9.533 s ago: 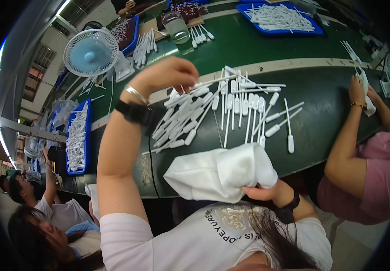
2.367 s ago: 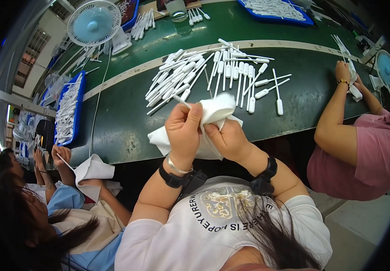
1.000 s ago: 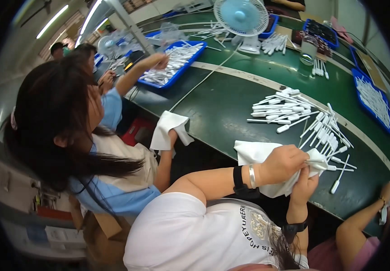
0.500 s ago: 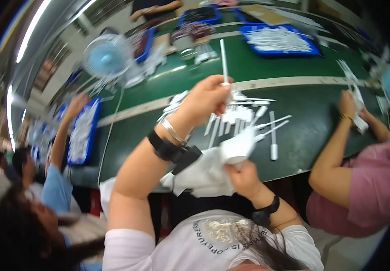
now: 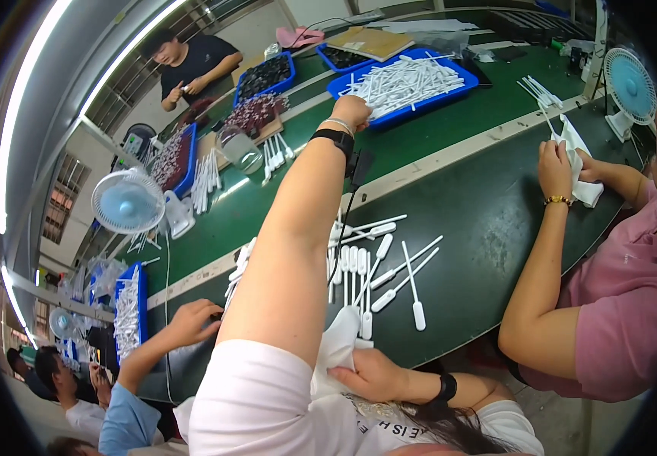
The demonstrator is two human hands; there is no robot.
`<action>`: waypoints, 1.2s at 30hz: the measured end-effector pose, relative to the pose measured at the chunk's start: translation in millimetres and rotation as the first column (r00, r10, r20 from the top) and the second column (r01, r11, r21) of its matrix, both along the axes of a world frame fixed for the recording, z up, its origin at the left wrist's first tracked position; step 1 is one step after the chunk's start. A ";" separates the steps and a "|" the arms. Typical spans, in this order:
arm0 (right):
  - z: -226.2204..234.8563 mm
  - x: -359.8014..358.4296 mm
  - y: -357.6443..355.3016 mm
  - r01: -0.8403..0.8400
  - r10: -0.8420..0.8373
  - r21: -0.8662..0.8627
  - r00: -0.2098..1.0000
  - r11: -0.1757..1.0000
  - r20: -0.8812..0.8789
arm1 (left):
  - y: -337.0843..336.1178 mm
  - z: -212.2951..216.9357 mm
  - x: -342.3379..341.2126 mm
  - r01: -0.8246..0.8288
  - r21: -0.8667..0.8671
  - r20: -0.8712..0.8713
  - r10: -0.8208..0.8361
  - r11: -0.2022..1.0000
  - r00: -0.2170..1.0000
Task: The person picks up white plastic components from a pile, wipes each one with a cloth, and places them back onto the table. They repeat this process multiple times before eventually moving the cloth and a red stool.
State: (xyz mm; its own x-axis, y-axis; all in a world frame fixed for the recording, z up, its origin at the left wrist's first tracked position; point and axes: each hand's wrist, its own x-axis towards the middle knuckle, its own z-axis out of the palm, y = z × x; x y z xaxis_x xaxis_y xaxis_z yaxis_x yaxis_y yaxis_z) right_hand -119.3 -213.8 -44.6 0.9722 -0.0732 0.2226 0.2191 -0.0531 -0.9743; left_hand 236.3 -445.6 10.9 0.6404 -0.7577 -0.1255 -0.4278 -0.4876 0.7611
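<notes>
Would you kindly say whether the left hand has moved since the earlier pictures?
Yes: the left hand is farther forward, past the pale strip, at the large blue tray.

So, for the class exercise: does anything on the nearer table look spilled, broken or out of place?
Nothing visible looks spilled or broken. One white stick at the right of the pile looks slightly askew: its fat end faces the near edge, while several nearby face away.
</notes>
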 end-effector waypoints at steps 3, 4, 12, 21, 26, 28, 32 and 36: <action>2.8 0.5 0.7 -0.019 0.019 0.048 1.000 0.999 -0.001 | -22.1 -17.5 36.6 0.023 0.024 0.544 -0.033 0.999 0.838; 3.4 0.8 -0.3 -0.026 0.026 0.079 1.000 0.997 0.001 | -29.9 -24.3 47.1 0.022 0.037 0.757 -0.043 0.999 0.652; -4.1 2.5 0.9 0.045 -0.047 0.059 0.999 0.997 0.028 | 26.0 27.0 12.1 0.496 0.223 0.722 -0.484 0.839 0.494; 5.1 2.9 8.9 -0.165 0.180 -0.258 0.983 0.952 0.035 | 203.5 102.5 -111.6 0.403 0.407 0.026 -0.452 0.819 0.892; 6.1 0.7 14.6 -0.125 0.124 -0.130 0.992 0.984 -0.017 | 269.1 39.2 -101.6 0.357 0.509 0.301 -0.550 0.783 0.779; 4.2 2.6 18.5 -0.090 0.090 -0.061 0.996 0.994 -0.015 | 285.6 4.6 -85.0 0.335 0.442 0.463 -0.531 0.832 0.710; -0.1 3.9 23.6 -0.082 0.082 -0.006 0.996 0.997 -0.045 | 298.2 -28.5 -75.6 0.295 0.299 0.616 -0.420 0.908 0.667; -6.9 1.4 32.4 -0.008 0.021 0.105 0.992 0.994 -0.121 | 296.6 -38.6 -73.0 0.287 0.402 0.715 -0.494 0.870 0.495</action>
State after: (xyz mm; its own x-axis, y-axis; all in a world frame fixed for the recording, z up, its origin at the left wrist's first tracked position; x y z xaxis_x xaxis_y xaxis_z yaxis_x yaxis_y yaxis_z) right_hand -118.0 -181.5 -51.5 0.9927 -0.0751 0.0946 0.0987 0.0525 -0.9937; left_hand 163.3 -149.0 -27.7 0.2025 -0.9759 0.0819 -0.9759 -0.2081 -0.0663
